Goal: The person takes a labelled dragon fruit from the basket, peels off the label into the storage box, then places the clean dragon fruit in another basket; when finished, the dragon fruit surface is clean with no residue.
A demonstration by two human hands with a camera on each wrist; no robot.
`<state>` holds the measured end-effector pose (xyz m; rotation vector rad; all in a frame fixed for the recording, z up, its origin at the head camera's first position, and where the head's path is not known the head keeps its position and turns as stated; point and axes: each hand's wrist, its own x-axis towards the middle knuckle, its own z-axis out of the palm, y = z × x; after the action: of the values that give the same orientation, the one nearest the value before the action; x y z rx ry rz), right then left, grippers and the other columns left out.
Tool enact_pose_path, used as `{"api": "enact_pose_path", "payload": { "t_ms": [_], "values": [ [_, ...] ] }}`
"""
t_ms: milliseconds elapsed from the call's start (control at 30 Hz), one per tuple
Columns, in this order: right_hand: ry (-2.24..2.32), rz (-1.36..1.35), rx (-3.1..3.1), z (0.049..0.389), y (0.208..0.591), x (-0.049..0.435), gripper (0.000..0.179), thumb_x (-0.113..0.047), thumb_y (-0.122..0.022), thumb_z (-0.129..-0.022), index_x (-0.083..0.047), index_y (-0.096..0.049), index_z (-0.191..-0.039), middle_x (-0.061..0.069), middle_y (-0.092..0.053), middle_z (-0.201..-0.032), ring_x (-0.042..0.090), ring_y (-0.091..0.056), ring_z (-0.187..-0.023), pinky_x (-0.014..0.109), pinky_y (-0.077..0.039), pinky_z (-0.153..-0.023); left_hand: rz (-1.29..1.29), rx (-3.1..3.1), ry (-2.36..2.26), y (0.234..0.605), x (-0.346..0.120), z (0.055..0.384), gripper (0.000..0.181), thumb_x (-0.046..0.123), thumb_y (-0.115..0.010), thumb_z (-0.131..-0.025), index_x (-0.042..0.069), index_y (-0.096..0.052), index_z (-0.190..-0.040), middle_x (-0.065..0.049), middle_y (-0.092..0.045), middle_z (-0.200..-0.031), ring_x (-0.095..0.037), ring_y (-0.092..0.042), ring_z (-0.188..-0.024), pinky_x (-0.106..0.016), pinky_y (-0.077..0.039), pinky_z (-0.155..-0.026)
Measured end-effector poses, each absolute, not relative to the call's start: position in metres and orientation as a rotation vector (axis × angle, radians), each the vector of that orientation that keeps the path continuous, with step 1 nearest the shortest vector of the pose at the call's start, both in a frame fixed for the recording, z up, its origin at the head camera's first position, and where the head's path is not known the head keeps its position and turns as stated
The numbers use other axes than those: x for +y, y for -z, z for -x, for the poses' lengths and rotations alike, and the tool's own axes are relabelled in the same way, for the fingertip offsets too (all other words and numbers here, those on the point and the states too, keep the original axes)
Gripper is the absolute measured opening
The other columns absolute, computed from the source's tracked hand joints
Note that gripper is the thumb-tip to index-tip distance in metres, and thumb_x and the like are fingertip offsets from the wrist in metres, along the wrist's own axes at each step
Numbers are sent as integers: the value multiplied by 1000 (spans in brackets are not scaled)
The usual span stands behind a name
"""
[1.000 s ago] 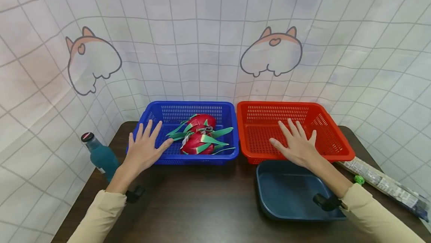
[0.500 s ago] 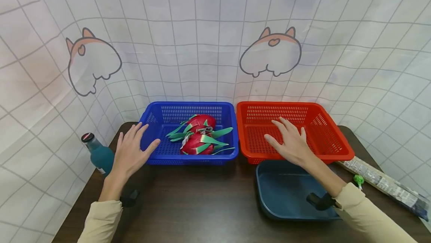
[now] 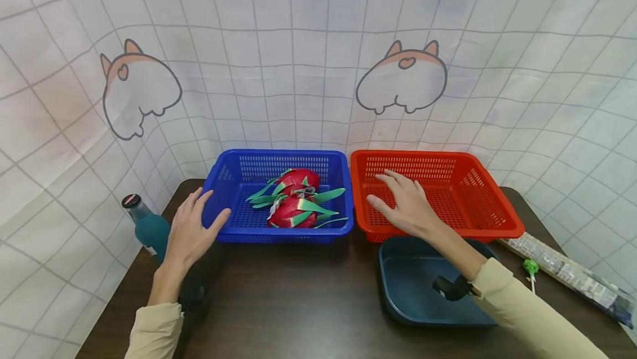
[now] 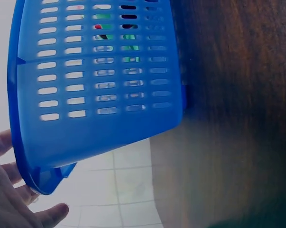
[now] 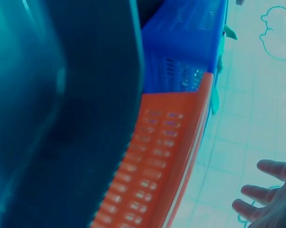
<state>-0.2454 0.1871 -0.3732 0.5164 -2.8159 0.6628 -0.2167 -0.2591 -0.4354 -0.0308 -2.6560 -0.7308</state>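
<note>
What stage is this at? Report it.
Nothing looks moved yet: both dragon fruits lie in the blue basket, and the red basket holds nothing. In hand: nothing; the left hand and right hand hover open. Any moving is still ahead.

In front of me a dark brown wooden tabletop (image 3: 298,292) with a rounded far edge stands against a white cloth backdrop (image 3: 308,43) that also wraps around on my left and right. The cloth carries a grid of thin grey lines, bowed and rippled where the fabric sags, and it is printed with two cartoon animal rear ends in orange and white, one on the left (image 3: 139,90) and one near the middle (image 3: 402,79). The light is even and soft, with faint shadows on the wood.
</note>
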Motion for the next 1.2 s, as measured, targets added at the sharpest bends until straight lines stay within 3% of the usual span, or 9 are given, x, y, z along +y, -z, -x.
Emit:
{"api": "enact_pose_path", "payload": {
  "t_ms": [267, 667, 1200],
  "values": [
    [-636, -670, -2848, 252, 364, 151, 67, -58, -53, -89, -15, -49, -141, 12, -38, -154, 36, -35, -141, 65, -18, -116, -49, -2698, 839, 444, -262, 217, 81, 62, -51, -90, 11, -32, -151, -19, -19, -161, -48, -21, -143, -78, -26, -101],
    [-612, -946, -2941, 269, 358, 98, 65, -58, -57, -87, -18, -53, -138, 10, -45, -150, 33, -44, -136, 55, -46, -103, -140, -2720, 982, 451, -260, 215, 89, 63, -54, -89, 10, -22, -154, -19, -6, -163, -50, -18, -145, -78, -24, -102],
    [-754, -1158, -3109, 301, 360, 67, 67, -49, -61, -89, -14, -46, -144, 13, -42, -149, 29, -41, -135, 48, -47, -104, -182, -2756, 989, 451, -263, 215, 99, 65, -53, -88, 5, -12, -156, -21, -6, -162, -51, -17, -145, -76, -22, -105]
  ]
}}
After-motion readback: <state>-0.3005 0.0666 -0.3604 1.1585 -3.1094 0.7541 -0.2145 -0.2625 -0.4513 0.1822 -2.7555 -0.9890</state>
